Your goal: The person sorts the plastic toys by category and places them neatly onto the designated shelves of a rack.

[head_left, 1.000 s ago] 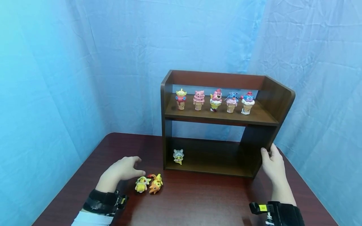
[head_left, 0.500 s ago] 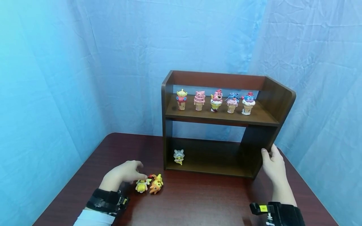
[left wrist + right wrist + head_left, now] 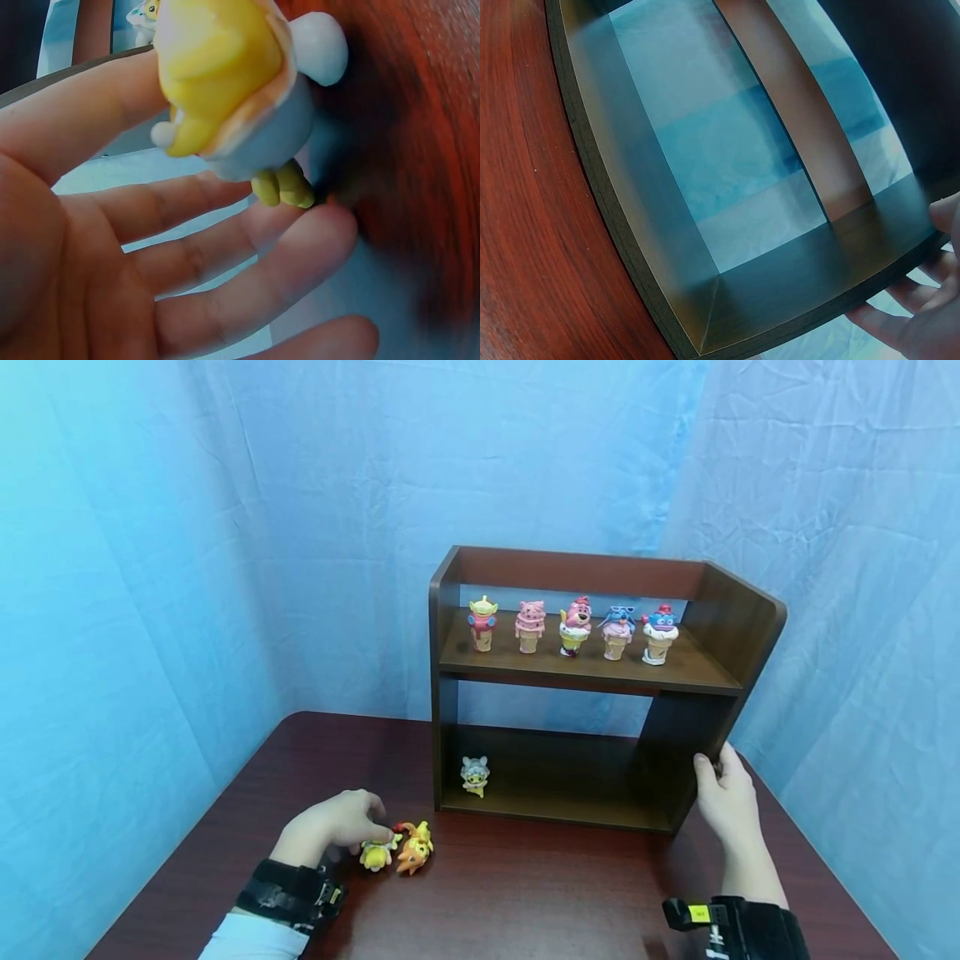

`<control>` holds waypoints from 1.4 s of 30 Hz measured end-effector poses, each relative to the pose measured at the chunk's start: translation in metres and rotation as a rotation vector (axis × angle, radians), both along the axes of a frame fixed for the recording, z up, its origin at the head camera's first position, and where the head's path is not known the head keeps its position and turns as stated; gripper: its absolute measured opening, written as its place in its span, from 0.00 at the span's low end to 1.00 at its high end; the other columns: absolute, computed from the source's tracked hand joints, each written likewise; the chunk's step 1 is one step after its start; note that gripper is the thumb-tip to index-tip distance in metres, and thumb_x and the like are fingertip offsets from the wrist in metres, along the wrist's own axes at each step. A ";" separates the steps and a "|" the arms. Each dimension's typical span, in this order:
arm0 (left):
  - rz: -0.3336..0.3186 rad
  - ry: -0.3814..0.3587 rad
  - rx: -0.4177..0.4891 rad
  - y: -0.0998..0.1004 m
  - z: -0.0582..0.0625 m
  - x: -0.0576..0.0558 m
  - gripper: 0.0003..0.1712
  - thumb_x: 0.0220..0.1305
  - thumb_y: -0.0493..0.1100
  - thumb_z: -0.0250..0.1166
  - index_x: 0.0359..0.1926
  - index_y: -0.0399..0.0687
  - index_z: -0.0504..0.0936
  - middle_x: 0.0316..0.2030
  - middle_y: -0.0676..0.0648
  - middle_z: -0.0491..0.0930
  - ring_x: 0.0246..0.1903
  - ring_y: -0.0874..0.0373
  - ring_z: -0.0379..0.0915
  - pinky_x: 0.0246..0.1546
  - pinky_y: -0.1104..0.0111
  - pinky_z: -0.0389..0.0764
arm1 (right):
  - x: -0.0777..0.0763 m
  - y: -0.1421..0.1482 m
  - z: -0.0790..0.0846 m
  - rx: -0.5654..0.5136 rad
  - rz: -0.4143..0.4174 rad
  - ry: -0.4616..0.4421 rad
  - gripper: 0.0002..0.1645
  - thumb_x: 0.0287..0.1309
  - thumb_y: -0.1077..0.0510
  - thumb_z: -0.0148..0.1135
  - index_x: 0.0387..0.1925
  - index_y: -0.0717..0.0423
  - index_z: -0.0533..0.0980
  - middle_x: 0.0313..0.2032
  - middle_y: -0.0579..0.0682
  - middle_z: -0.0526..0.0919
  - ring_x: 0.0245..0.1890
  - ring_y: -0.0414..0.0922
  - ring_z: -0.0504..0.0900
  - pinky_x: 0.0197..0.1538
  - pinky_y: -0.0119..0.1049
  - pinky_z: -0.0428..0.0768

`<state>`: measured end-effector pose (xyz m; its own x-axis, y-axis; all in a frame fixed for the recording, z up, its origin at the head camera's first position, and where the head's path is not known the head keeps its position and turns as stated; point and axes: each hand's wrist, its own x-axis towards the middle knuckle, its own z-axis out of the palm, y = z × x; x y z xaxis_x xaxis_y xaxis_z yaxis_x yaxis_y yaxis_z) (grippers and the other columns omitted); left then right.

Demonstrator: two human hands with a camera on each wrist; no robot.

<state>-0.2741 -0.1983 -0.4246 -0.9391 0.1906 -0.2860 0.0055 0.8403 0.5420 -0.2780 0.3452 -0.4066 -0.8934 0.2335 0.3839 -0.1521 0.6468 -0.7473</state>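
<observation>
At the left, my left hand (image 3: 337,822) is at a small yellow-and-white figurine (image 3: 377,853) lying on the table. In the left wrist view, the thumb reaches behind the figurine (image 3: 225,75) and the fingers (image 3: 277,277) bend around its lower end; the thumb's tip is hidden. Just right of it lies an orange-and-yellow figurine (image 3: 415,849). My right hand (image 3: 726,797) grips the right side panel of a dark brown two-tier shelf (image 3: 585,681), thumb on the inner side and fingers outside.
Several ice-cream-cone figurines (image 3: 574,627) stand in a row on the upper tier. One grey-eared figurine (image 3: 474,775) stands at the left of the lower tier. The dark red table (image 3: 540,893) is bordered by blue curtains (image 3: 337,527).
My left hand has moved slightly right and down onto the yellow-and-white figurine, its thumb now over the top of it. My right hand stays on the shelf.
</observation>
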 end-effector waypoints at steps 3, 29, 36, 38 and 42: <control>-0.006 -0.004 0.003 0.001 0.000 0.000 0.25 0.60 0.50 0.75 0.54 0.42 0.81 0.30 0.47 0.77 0.24 0.49 0.78 0.22 0.55 0.82 | 0.000 0.000 0.000 0.000 0.001 0.007 0.32 0.80 0.45 0.38 0.76 0.55 0.60 0.65 0.71 0.71 0.63 0.69 0.70 0.54 0.68 0.70; -0.121 0.017 -0.001 0.004 -0.002 -0.001 0.06 0.61 0.43 0.72 0.40 0.50 0.87 0.27 0.52 0.80 0.24 0.53 0.76 0.23 0.58 0.80 | 0.000 0.001 -0.002 0.001 0.005 0.002 0.31 0.80 0.44 0.37 0.73 0.56 0.62 0.62 0.70 0.73 0.59 0.66 0.73 0.50 0.63 0.72; -0.180 0.058 0.000 0.005 -0.002 -0.001 0.04 0.59 0.39 0.73 0.32 0.50 0.85 0.26 0.53 0.79 0.22 0.57 0.74 0.24 0.63 0.74 | 0.000 0.001 -0.002 0.000 0.005 0.005 0.31 0.80 0.45 0.37 0.73 0.56 0.62 0.64 0.70 0.71 0.62 0.68 0.71 0.53 0.66 0.71; -0.186 0.065 0.000 0.005 -0.002 -0.001 0.04 0.59 0.39 0.74 0.31 0.51 0.85 0.26 0.53 0.79 0.22 0.58 0.74 0.25 0.63 0.74 | 0.000 0.001 -0.002 0.006 0.006 0.012 0.31 0.80 0.45 0.38 0.74 0.56 0.62 0.65 0.70 0.71 0.62 0.68 0.71 0.54 0.67 0.70; -0.190 0.079 -0.002 0.005 0.000 -0.001 0.05 0.58 0.38 0.74 0.31 0.51 0.85 0.26 0.54 0.79 0.23 0.58 0.74 0.27 0.63 0.74 | 0.000 0.001 -0.002 0.016 0.010 0.023 0.31 0.80 0.45 0.38 0.74 0.55 0.62 0.65 0.70 0.71 0.62 0.70 0.71 0.54 0.69 0.70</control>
